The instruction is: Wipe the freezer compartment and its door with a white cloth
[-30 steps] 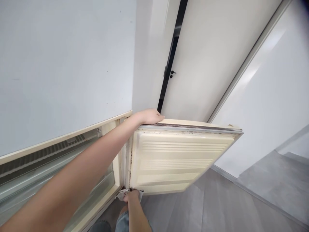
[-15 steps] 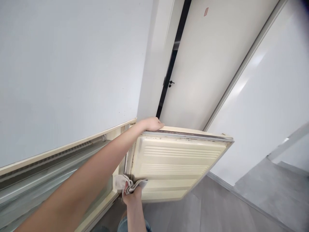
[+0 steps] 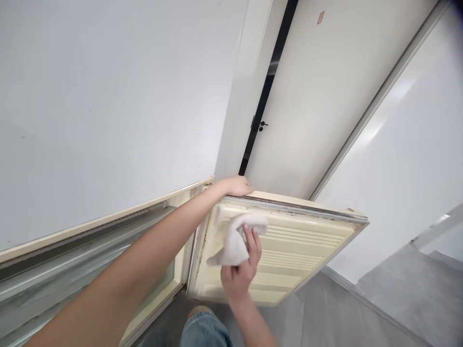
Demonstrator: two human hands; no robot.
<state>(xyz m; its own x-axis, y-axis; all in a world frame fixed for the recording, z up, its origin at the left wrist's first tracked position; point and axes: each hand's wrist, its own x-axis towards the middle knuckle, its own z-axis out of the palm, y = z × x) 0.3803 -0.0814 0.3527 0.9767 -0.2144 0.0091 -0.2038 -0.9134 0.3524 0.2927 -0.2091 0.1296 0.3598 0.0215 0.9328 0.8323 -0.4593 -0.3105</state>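
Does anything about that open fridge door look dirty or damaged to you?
Yes. Dark grime speckles the seal along the top edge of the cream fridge door. The left hand rests on that edge, while the right hand presses a white cloth against the door's ribbed inner panel.

We see a plain pale grey-white wall filling the left and upper part of the view, smooth and evenly lit, with a few faint specks on it. Beside it stands a white door frame, then a narrow dark gap where the white door stands slightly ajar. A small black handle sits at the door's edge, and a small reddish sticker near its top. To the right runs a glossy white panel catching soft bright reflections. Below, we find a grey tiled floor meeting the wall at a pale skirting.
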